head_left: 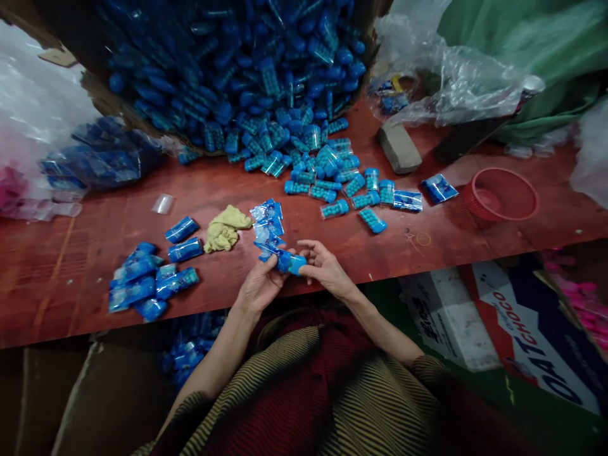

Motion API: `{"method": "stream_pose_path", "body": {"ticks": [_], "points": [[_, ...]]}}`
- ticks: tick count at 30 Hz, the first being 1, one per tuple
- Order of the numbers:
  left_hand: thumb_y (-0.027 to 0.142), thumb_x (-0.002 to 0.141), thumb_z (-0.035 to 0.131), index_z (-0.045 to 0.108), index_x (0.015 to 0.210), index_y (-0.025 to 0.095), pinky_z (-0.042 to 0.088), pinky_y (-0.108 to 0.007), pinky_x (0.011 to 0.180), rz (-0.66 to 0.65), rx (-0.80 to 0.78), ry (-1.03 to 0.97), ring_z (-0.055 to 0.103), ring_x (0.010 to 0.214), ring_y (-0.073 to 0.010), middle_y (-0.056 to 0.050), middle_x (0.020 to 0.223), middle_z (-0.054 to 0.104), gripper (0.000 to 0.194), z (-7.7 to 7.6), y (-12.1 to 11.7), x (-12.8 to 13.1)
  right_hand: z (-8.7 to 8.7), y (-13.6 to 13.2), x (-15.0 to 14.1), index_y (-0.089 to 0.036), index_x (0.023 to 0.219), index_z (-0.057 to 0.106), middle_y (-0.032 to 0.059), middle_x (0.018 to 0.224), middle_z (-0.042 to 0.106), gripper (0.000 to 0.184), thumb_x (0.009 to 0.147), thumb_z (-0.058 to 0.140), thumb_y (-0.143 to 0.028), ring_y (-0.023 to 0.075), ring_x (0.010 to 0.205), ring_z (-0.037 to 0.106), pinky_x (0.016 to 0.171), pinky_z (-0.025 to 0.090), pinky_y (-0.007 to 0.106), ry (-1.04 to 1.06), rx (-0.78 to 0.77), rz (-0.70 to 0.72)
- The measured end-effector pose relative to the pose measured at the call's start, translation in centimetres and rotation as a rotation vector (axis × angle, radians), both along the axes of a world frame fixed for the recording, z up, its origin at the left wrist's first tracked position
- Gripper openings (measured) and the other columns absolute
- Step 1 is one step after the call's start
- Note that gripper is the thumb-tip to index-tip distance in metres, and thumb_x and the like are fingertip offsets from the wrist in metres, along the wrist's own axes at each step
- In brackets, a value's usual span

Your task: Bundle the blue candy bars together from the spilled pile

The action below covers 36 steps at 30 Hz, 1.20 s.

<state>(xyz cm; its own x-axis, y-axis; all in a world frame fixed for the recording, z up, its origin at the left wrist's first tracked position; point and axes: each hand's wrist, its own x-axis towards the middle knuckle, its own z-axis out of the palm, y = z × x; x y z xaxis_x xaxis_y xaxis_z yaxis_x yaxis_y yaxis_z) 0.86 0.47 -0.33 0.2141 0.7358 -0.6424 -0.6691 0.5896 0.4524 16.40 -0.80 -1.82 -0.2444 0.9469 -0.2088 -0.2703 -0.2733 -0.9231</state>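
Note:
Near the table's front edge, a small blue-capped bottle (296, 264) lies across both my hands, a printed blue sleeve around its left part. My left hand (263, 283) closes its thumb and fingers on the sleeved end. On the cap end, my right hand (329, 271) pinches with the thumb, its index finger stretched out above. Just beyond them a fanned row of flat blue printed sleeves (268, 221) reaches away from me. A crumpled yellow-green cloth (225, 229) lies to their left. Further left is a pile of bottles in blue sleeves (137, 278).
A large heap of blue bottles (266, 76) spills from a carton onto the red table (228, 180). At right stand a grey block (399, 149), more blue sleeves (439, 188) and a red plastic basket (501, 195). A printed carton (527, 329) lies below the table edge.

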Motion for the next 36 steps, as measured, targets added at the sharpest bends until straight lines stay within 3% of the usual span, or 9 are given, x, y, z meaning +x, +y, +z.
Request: {"method": "stream_pose_path", "body": {"ticks": [4,8,10,15,18,21,23,31,36], "points": [[0.009,0.086,0.049,0.064,0.092,0.014,0.054,-0.028,0.078,0.058,-0.007,0.023,0.068,0.074,-0.0128,-0.003,0.081,0.072,0.017,0.1,0.1,0.2,0.5,-0.2,-0.2,-0.022,0.106,0.06,0.0005,0.099,0.062,0.036,0.071,0.07,-0.024,0.0104,0.081,0.059,0.073,0.051,0.024,-0.184,0.152,-0.041],[0.009,0.082,0.057,0.063,0.087,0.013,0.054,-0.025,0.076,0.065,0.062,0.042,0.067,0.073,-0.0132,-0.004,0.081,0.072,0.009,0.1,-0.3,1.0,-0.2,-0.3,-1.0,-0.019,0.096,0.054,-0.0055,0.071,0.057,0.032,0.071,0.068,-0.034,0.0056,0.046,0.049,0.045,0.047,0.021,-0.05,-0.067,-0.049],[0.009,0.08,0.06,0.063,0.086,0.012,0.054,-0.024,0.076,0.067,0.065,0.035,0.067,0.075,-0.0138,-0.006,0.083,0.072,0.008,0.0,-0.5,1.4,-0.6,-0.4,-1.3,-0.019,0.092,0.051,-0.0075,0.066,0.054,0.032,0.07,0.068,-0.036,0.0045,0.039,0.044,0.039,0.044,0.021,-0.016,-0.129,-0.062],[0.01,0.085,0.052,0.063,0.084,0.01,0.053,-0.02,0.064,0.081,-0.008,0.007,0.067,0.071,-0.0123,-0.009,0.085,0.072,0.011,0.2,-0.7,1.7,-0.4,-0.8,-1.4,-0.019,0.091,0.052,-0.0043,0.076,0.059,0.028,0.072,0.069,-0.03,0.0047,0.052,0.052,0.049,0.046,0.018,-0.153,0.049,-0.112],[0.007,0.084,0.052,0.063,0.091,0.011,0.053,-0.02,0.067,0.06,0.021,-0.013,0.067,0.075,-0.0126,-0.008,0.086,0.072,0.014,0.5,-0.5,1.3,-0.2,-0.2,-1.0,-0.02,0.1,0.05,-0.0062,0.074,0.058,0.036,0.07,0.07,-0.027,0.0048,0.05,0.052,0.046,0.046,0.018,-0.07,0.04,-0.032],[0.005,0.079,0.056,0.062,0.101,0.013,0.054,-0.026,0.078,0.012,0.084,-0.029,0.068,0.082,-0.0157,-0.006,0.088,0.072,0.024,0.5,-0.3,0.7,-0.1,0.5,-0.2,-0.023,0.121,0.042,-0.0093,0.068,0.054,0.057,0.071,0.069,-0.025,0.0045,0.043,0.049,0.041,0.045,0.018,0.05,-0.001,0.089],[0.006,0.078,0.058,0.062,0.103,0.013,0.054,-0.03,0.082,-0.024,0.119,-0.043,0.068,0.086,-0.0182,-0.007,0.091,0.072,0.027,0.4,-0.3,0.3,0.0,0.7,0.2,-0.024,0.129,0.039,-0.0085,0.068,0.054,0.059,0.076,0.066,-0.026,0.0043,0.043,0.05,0.042,0.046,0.018,0.097,0.006,0.146],[0.013,0.075,0.065,0.063,0.096,0.015,0.051,-0.034,0.088,-0.112,0.154,-0.042,0.067,0.091,-0.0205,-0.006,0.088,0.072,0.022,-0.1,-0.7,-0.2,0.8,0.8,1.0,-0.025,0.138,0.033,-0.0078,0.067,0.058,0.07,0.077,0.065,-0.021,0.0039,0.045,0.051,0.04,0.046,0.014,0.124,-0.094,0.329],[0.015,0.071,0.069,0.064,0.094,0.014,0.049,-0.036,0.091,-0.243,0.163,-0.042,0.067,0.09,-0.0213,-0.006,0.085,0.072,0.023,0.3,-0.6,-0.4,1.4,1.4,1.6,-0.026,0.139,0.034,-0.0031,0.087,0.066,0.077,0.071,0.065,-0.01,0.0017,0.046,0.049,0.037,0.039,0.011,0.135,-0.13,0.42]]}}
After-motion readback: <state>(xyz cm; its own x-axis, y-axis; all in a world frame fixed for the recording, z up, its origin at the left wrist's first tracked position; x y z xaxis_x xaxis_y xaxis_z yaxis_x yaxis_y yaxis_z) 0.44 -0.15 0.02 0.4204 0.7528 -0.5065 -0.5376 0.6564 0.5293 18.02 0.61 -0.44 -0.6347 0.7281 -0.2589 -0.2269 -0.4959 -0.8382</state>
